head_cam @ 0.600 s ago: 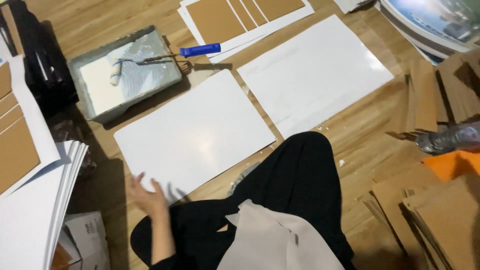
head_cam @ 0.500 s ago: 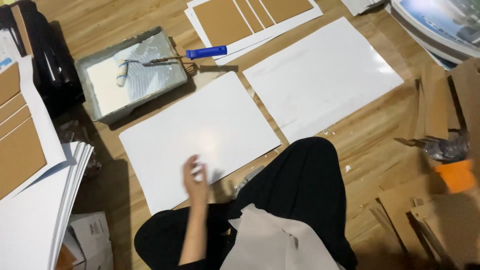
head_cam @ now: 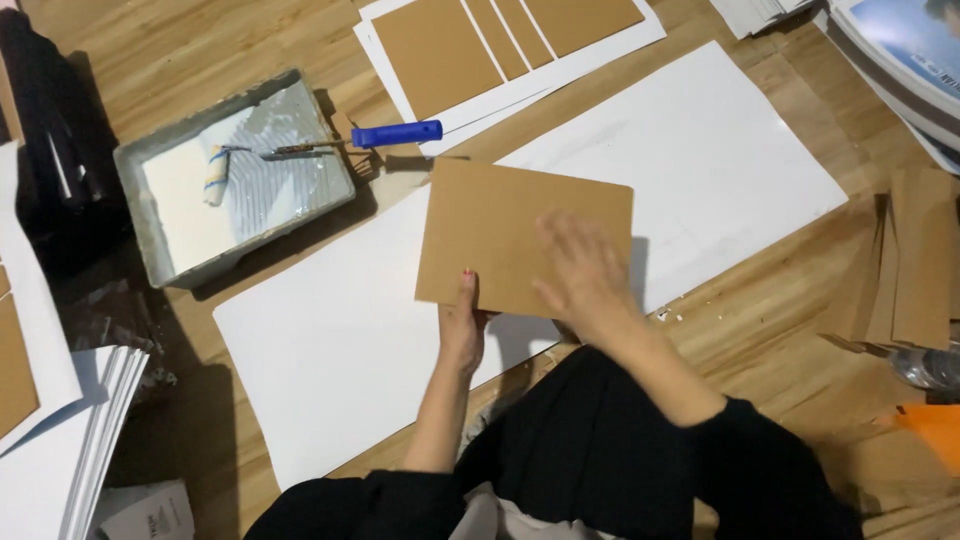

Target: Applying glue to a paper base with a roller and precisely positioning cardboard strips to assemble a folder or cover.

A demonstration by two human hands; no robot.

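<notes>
My left hand [head_cam: 462,330] pinches the lower edge of a brown cardboard sheet [head_cam: 500,235], thumb on top, so that grip is clenched on the sheet. My right hand [head_cam: 585,275] lies flat and open on the sheet's right part, fingers spread, pressing rather than grasping. The cardboard sits over the seam where two big white sheets meet: one white sheet [head_cam: 340,350] lies under my left hand, the other white sheet [head_cam: 720,170] stretches off to the right. Both rest on the wooden floor [head_cam: 770,320]. Up and to the left stands a grey paint tray [head_cam: 150,170] with white glue or paint in it, and a small roller with a blue handle [head_cam: 395,133] rests across it. Further up lie white sheets with brown panels [head_cam: 480,40] stuck on. At my right is a stack of brown cardboard pieces [head_cam: 915,260].
</notes>
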